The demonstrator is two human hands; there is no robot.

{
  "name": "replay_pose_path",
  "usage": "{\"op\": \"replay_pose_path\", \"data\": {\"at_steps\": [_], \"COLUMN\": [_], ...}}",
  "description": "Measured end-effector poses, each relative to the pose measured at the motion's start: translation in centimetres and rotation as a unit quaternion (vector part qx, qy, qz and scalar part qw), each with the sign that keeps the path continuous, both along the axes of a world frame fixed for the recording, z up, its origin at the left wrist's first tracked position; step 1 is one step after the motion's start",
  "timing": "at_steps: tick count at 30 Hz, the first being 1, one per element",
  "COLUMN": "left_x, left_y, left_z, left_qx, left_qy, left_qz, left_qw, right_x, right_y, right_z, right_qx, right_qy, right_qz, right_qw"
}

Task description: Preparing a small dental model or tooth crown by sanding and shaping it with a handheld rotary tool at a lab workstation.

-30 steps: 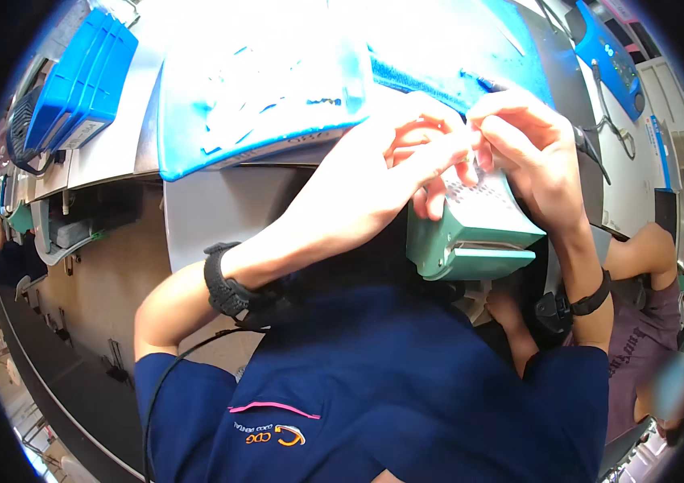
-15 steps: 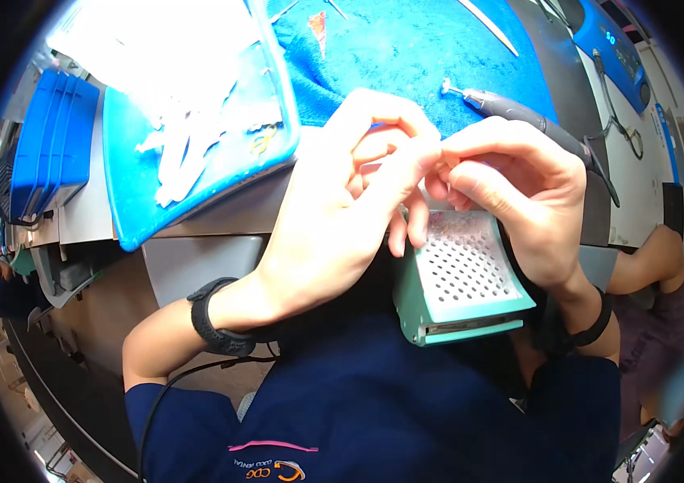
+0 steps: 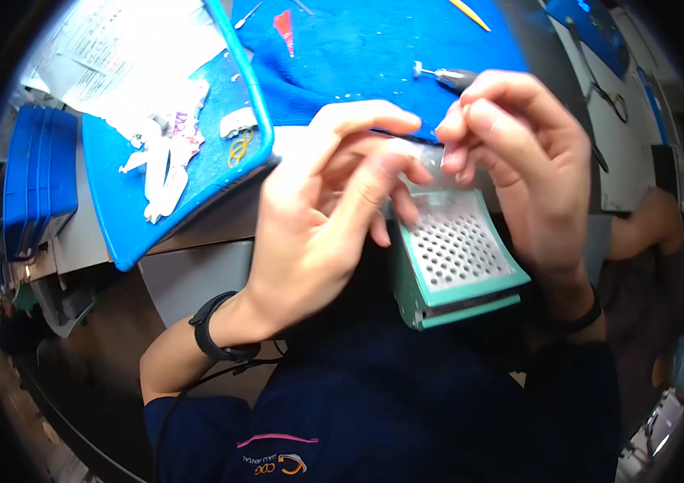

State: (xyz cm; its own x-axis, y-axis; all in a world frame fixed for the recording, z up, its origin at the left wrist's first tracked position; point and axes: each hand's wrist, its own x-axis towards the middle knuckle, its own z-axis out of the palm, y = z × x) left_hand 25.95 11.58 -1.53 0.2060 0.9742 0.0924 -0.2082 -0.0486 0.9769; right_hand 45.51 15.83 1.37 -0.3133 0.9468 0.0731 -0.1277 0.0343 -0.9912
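Beside grille (image 3: 458,251), we drew apart, likely pausing joint work | left hand (image 3: 322,213) loosely open | right hand (image 3: 531,165) pinched together, contents unclear

just behind the left hand (image 3: 309,217), a broad black wristband (image 3: 204,328); behind the right hand (image 3: 537,161), another dark band (image 3: 582,319). farther back from both, a short-sleeved navy shirt (image 3: 406,402) with curved pink piping (image 3: 277,439) and an orange-and-white emblem (image 3: 288,464). a thin black cable (image 3: 197,385) runs between left wristband and left sleeve (image 3: 205,431).
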Motion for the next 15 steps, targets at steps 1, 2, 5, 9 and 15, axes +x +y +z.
{"op": "replay_pose_path", "data": {"at_steps": [1,2,5,9,15], "left_x": [-0.2,-0.7,-0.7,-1.5,-1.1], "left_y": [-0.1,-0.1,-0.9,-3.0,-6.5], "left_z": [-0.3,-0.5,1.3,2.8,5.1], "left_qx": [0.024,0.047,0.128,0.242,0.266], "left_qy": [0.033,0.052,0.077,0.022,0.199], "left_qz": [0.009,0.036,0.068,0.060,-0.183], "left_qw": [0.999,0.997,0.986,0.968,0.925], "right_x": [0.1,0.0,4.4,4.8,-1.4], "right_y": [-0.1,0.3,0.4,-3.2,-6.5], "right_z": [0.8,1.6,5.6,9.3,11.5], "right_qx": [0.029,0.058,0.111,0.148,0.197], "right_qy": [0.014,0.026,0.025,0.129,0.179], "right_qz": [-0.006,-0.012,0.008,-0.069,-0.126], "right_qw": [0.999,0.998,0.993,0.978,0.956]}}
